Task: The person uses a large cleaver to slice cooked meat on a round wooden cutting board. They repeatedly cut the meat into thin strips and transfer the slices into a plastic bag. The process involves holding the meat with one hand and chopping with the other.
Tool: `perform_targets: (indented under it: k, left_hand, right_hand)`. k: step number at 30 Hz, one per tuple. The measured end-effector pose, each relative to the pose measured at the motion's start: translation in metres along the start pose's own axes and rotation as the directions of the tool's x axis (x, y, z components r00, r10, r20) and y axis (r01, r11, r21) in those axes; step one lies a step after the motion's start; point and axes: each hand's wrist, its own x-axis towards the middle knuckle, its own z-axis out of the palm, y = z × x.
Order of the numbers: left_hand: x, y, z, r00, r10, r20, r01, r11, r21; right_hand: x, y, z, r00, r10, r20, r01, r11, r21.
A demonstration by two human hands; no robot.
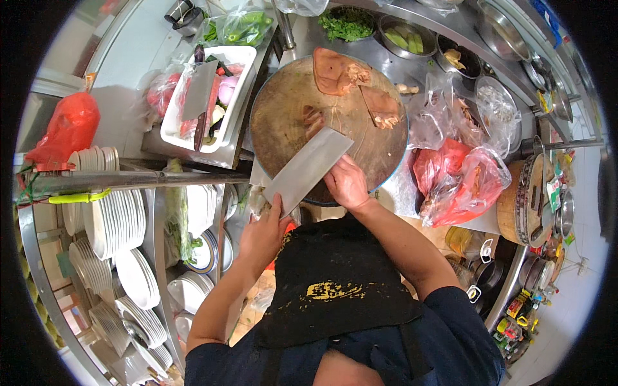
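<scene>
A broad steel cleaver (309, 164) lies slantwise over the near left of a round wooden chopping block (283, 109). My left hand (261, 237) grips its near left end, one finger resting on the blade. My right hand (347, 183) touches the blade's near edge, with its fingertips hidden behind the steel. No handle shows. On the block are a large brown piece of cooked meat (333, 69), a smaller piece (378, 106) and a few small brown bits (313, 119). A greyish crumpled thing (259, 201) pokes out beside my left hand; I cannot make it out.
At the left, a second cleaver (201, 89) lies across a white tub (170, 125) of vegetables. Stacked white plates (116, 225) fill shelves below. Steel bowls (404, 45) stand behind the block. Plastic bags (460, 177) and another chopping block (518, 199) are to the right.
</scene>
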Motion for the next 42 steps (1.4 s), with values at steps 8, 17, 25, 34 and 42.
perform_targets:
  k: [8,17,25,34,42]
  left_hand:
    - [0.060,0.024,0.012,0.997,-0.072,-0.002,0.072,0.997,-0.006]
    - [0.037,0.000,-0.022,0.991,-0.046,0.123,0.066,0.984,-0.163]
    - [0.008,0.016,-0.016,0.986,-0.073,0.152,0.085,0.993,-0.080]
    - [0.082,0.017,-0.010,0.995,-0.056,0.087,0.073,0.975,-0.209]
    - [-0.006,0.005,-0.030,0.986,-0.018,0.166,0.035,0.994,-0.104]
  right_hand:
    - [0.004,-0.005,-0.001,0.999,-0.019,-0.042,0.019,1.000,-0.012]
    - [0.004,-0.003,-0.003,0.998,0.045,-0.041,-0.044,0.999,0.019]
    - [-0.005,0.000,-0.001,0.999,0.050,-0.002,-0.050,0.998,0.039]
    - [0.010,-0.010,-0.008,0.998,0.006,-0.065,-0.005,1.000,0.017]
    - [-0.009,0.003,-0.006,1.000,0.026,0.013,-0.026,1.000,0.011]
